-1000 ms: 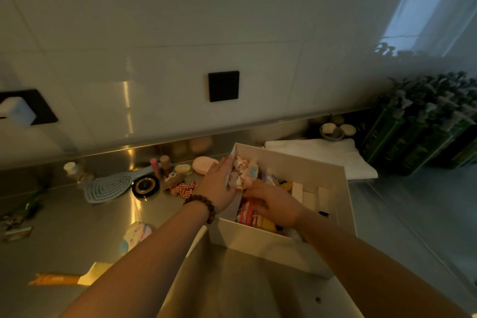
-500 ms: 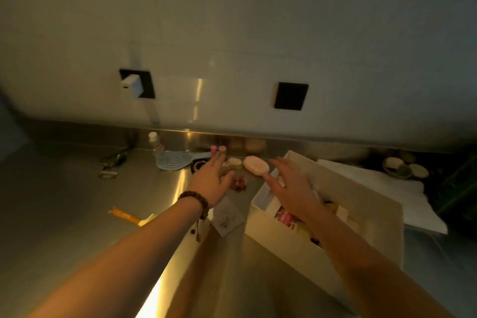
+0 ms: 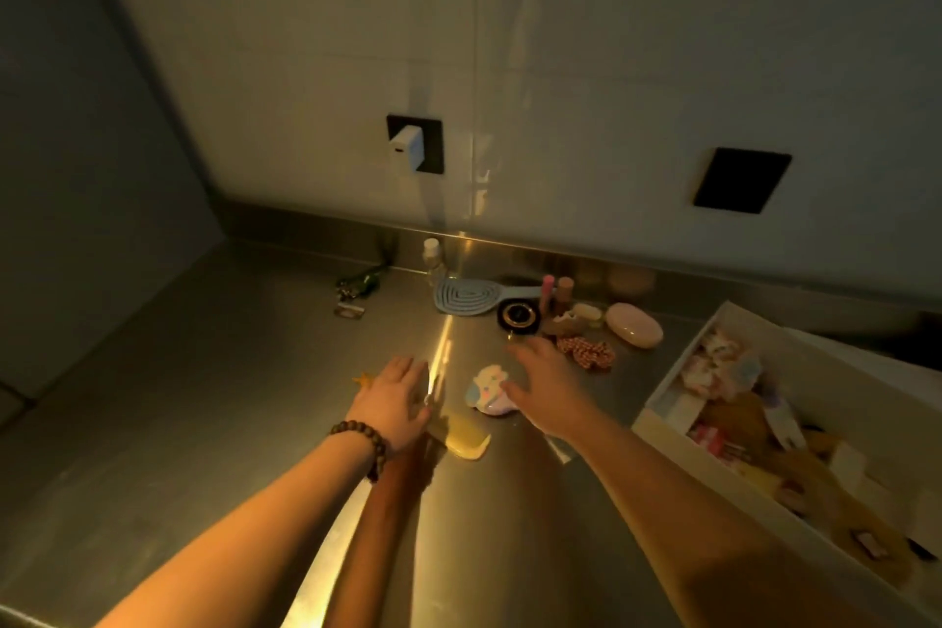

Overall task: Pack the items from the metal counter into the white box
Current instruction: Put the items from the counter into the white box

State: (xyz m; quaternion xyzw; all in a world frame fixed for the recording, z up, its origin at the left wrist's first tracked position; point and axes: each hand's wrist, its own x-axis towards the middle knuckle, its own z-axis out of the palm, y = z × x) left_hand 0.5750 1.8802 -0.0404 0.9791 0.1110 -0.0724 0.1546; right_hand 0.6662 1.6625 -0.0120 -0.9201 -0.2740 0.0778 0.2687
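Note:
My left hand (image 3: 395, 400), with a bead bracelet on the wrist, hovers flat with straight fingers over a yellow comb (image 3: 466, 444) on the metal counter (image 3: 204, 398). My right hand (image 3: 543, 385) is spread open just right of a small pastel cartoon-print item (image 3: 487, 388), touching or nearly touching it. The white box (image 3: 662, 403) stands at the right, holding several small packets. Further back lie a blue hairbrush (image 3: 466, 298), a black round compact (image 3: 519, 315), a red checked scrunchie (image 3: 586, 351) and a pink oval case (image 3: 634, 324).
Two small tubes (image 3: 555, 293) and a small bottle (image 3: 432, 256) stand by the back wall. A green lanyard with keys (image 3: 357, 286) lies at the back left. A white charger (image 3: 406, 149) sits in a wall socket. A corner wall closes the left side.
Both hands left the white box and moved left over the counter. The view swung left, so the box now sits at the right edge.

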